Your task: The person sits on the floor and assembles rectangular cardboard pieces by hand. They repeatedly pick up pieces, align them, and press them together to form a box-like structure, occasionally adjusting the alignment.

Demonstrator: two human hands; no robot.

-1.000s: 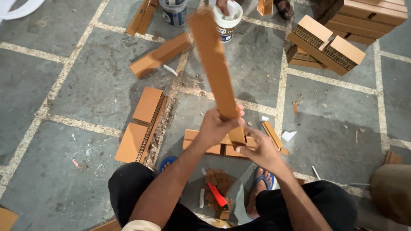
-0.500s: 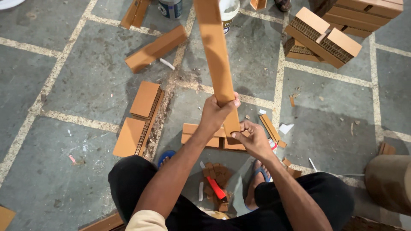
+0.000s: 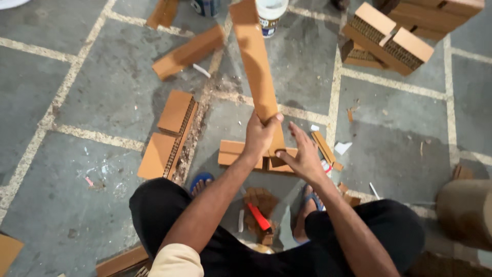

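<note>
Nearest, between the person's sandalled feet: a red-handled cutter (image 3: pixel 259 216) lying on a small pile of brown offcuts (image 3: pixel 259 201), untouched. Left hand (image 3: pixel 260 136): grip wrapped tight around the lower end of a long cardboard strip (image 3: pixel 254 59), which stands tilted away and slightly left, its top running out of view. Right hand (image 3: pixel 303 156): fingers spread wide, holding nothing, just beside the strip's foot and over the flat cardboard piece (image 3: pixel 237 154) on the floor (image 3: pixel 405 149). Judgement: the strip's foot wants seating square on the flat piece, with the free hand steadying the joint low down while the left keeps the strip from swaying. Left, near: two corrugated slabs (image 3: pixel 169 136) along a debris-filled floor joint. Further, left: a loose block (image 3: pixel 188 51). Far right: stacked corrugated blocks (image 3: pixel 387 36). Far centre: a white pot (image 3: pixel 269 15), close to the strip's line. Open floor lies right of the hands and at far left.
</note>
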